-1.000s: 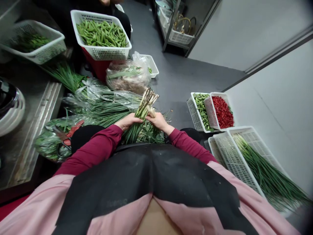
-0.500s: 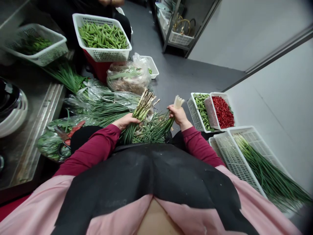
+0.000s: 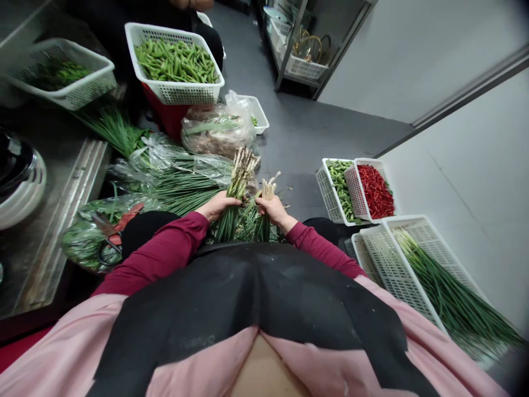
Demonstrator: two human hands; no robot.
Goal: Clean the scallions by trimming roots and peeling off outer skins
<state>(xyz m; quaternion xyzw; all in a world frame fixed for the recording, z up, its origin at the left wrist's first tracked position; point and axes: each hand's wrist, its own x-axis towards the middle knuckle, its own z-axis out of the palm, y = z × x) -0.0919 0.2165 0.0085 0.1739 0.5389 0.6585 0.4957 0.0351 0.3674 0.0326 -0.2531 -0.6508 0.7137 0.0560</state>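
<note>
My left hand (image 3: 221,204) is closed around a bunch of scallions (image 3: 241,168) whose root ends are brown and dirty and point up and away from me. Close beside it, my right hand (image 3: 273,208) is wrapped round a smaller bunch of scallions with clean white ends (image 3: 268,188), their green leaves hanging down. A stalk or two stick out between the two hands; which hand grips them I cannot tell. Below both hands lies a heap of green trimmings (image 3: 247,220), partly hidden by the bunches. More long scallions (image 3: 177,187) lie in clear plastic to the left.
Baskets of green peppers (image 3: 179,60), red chillies (image 3: 375,190) and cleaned scallions (image 3: 438,281) stand around me. A stuffed plastic bag (image 3: 219,129) sits ahead. Scissors (image 3: 108,248) rest on bagged greens at left. A metal shelf (image 3: 303,44) stands at the back; another person sits behind the pepper basket.
My right hand has moved left with its white-ended bunch, from well apart to right beside my left hand. The left bunch has turned slightly more upright.
</note>
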